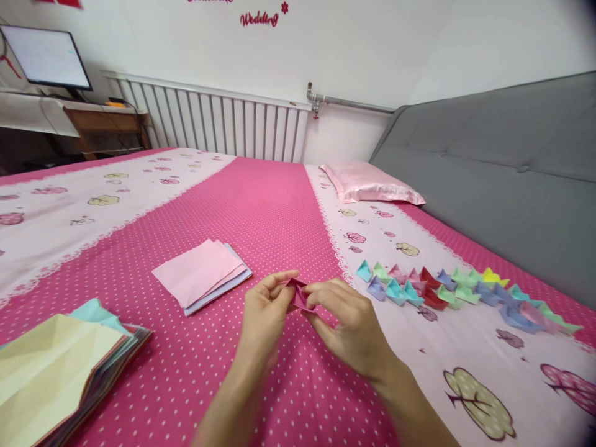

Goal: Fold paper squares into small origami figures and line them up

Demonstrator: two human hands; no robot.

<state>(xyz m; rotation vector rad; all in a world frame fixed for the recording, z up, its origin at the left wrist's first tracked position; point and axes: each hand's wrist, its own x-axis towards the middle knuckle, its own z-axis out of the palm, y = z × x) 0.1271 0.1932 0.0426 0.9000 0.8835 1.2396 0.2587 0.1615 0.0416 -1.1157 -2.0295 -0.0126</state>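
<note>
Between my two hands is a small folded piece of dark pink paper (300,297), held just above the bed. My left hand (267,310) pinches its left side with thumb and fingers. On the other side, my right hand (347,316) grips the right edge, its fingertips partly covering the paper. To the left lies a stack of pink and lavender paper sheets (202,270). Rows of small folded paper boats (433,292) in blue, green, red, pink and yellow stand to the right of my hands.
A thicker pile of creased coloured paper (56,366) sits at the near left. The bed has a pink dotted sheet (274,192). A pink pillow (372,183) rests by the grey headboard (503,155). Behind are a radiator (218,118) and a monitor (46,56) on a desk.
</note>
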